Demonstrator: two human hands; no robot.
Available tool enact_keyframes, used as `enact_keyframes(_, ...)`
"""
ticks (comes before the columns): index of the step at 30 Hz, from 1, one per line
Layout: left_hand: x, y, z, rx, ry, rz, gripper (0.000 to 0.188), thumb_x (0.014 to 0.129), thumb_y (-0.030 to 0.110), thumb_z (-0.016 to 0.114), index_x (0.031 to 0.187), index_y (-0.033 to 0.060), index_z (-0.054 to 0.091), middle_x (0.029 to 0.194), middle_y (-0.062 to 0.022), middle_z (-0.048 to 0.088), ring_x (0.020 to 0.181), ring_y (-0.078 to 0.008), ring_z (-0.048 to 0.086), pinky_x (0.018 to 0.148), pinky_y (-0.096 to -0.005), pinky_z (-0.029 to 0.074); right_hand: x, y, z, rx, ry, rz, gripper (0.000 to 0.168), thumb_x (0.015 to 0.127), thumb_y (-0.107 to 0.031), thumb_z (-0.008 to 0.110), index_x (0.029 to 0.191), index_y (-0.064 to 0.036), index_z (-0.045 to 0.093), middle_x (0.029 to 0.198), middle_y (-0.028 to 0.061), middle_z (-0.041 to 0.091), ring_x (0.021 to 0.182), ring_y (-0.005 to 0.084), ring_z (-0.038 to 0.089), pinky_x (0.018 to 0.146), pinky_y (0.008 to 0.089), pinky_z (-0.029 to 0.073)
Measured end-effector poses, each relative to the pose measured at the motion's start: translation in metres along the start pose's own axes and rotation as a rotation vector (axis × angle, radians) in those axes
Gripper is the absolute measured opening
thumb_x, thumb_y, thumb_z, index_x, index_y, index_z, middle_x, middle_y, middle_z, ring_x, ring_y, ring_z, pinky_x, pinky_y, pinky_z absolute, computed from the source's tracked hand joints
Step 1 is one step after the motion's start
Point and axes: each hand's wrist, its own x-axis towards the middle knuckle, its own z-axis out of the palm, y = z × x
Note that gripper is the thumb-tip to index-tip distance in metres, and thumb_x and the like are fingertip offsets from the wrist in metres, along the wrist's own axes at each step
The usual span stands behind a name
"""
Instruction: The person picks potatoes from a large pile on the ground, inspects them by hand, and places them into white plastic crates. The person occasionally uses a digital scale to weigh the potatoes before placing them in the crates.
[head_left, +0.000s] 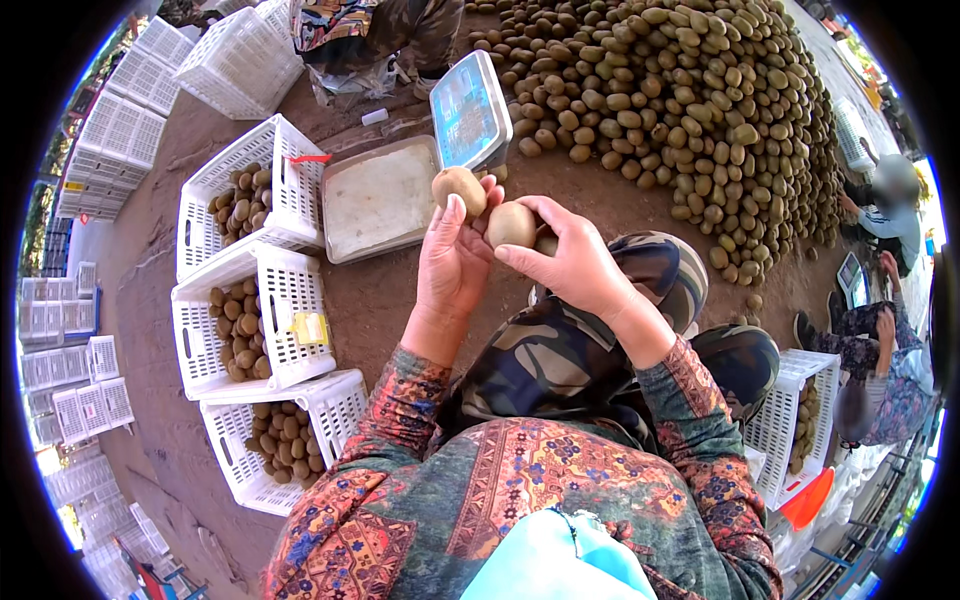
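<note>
My left hand (456, 251) holds a brown kiwifruit (460, 192) between its thumb and fingers. Close beside it, at its right, my right hand (574, 255) grips a paler kiwifruit (512, 226), with part of another kiwifruit (547, 243) showing under the fingers. Both hands are raised over my lap. Just beyond them stands a scale (469, 112) with a blue panel, and a shallow rectangular tray (381, 198) lies on the ground to its left. A large heap of kiwifruit (675, 97) spreads out at the upper right.
White plastic crates of kiwifruit stand at left: an upper (297, 184), a middle (289, 292) and a lower one (337, 409). Another crate (772, 405) is at right, near an orange-red bowl (808, 499). Stacked crates (124, 127) line the far left. People sit at the right and top edges.
</note>
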Motion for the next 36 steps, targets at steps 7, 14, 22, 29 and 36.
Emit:
enact_keyframes(7,0.001,0.010,-0.011,0.071,-0.027,-0.011,0.039,0.105,0.036,0.059,0.127,0.0035,0.057,0.108,-0.0099,0.066,0.088,-0.0149,0.065,0.085,-0.0324,0.057,-0.002,0.012,-0.004,0.299,0.046,0.142,0.055,0.089,-0.032,0.081,0.127,0.003,0.062,0.109,0.0102,0.071,0.100,0.0125,0.064,0.091,0.0296,0.053)
enact_keyframes(14,-0.005,0.015,-0.007,0.026,-0.045,-0.065,0.045,0.107,0.038,0.055,0.132,0.0014,0.053,0.118,-0.0147,0.065,0.099,-0.0203,0.067,0.086,-0.0342,0.061,-0.006,0.015,-0.004,0.453,0.018,0.232,0.054,0.090,-0.027,0.081,0.129,0.002,0.060,0.113,0.0089,0.070,0.104,0.0119,0.063,0.093,0.0284,0.052)
enact_keyframes(22,-0.009,-0.003,-0.011,-0.141,-0.032,-0.089,0.046,0.109,0.038,0.050,0.138,0.0015,0.050,0.132,-0.0158,0.062,0.120,-0.0258,0.063,0.103,-0.0402,0.054,-0.004,0.015,0.005,0.345,0.045,-0.055,0.065,0.085,-0.011,0.084,0.141,-0.006,0.050,0.124,0.0120,0.066,0.113,0.0171,0.063,0.098,0.0316,0.051)
enact_keyframes(29,-0.017,-0.036,-0.001,-0.044,-0.039,-0.123,0.041,0.109,0.031,0.051,0.139,0.0026,0.051,0.137,-0.0154,0.061,0.128,-0.0273,0.060,0.113,-0.0423,0.047,-0.005,0.022,0.003,0.396,0.085,0.000,0.043,0.095,-0.025,0.073,0.129,-0.001,0.063,0.108,0.0118,0.072,0.096,0.0145,0.068,0.090,0.0306,0.055)
enact_keyframes(36,-0.023,-0.048,0.003,-0.287,-0.086,-0.268,0.055,0.108,0.045,0.046,0.144,0.0032,0.049,0.143,-0.0156,0.057,0.135,-0.0289,0.053,0.120,-0.0459,0.037,-0.008,0.020,0.006,0.171,0.204,-0.073,0.042,0.091,-0.021,0.071,0.127,0.000,0.064,0.113,0.0150,0.070,0.102,0.0200,0.068,0.090,0.0332,0.054)
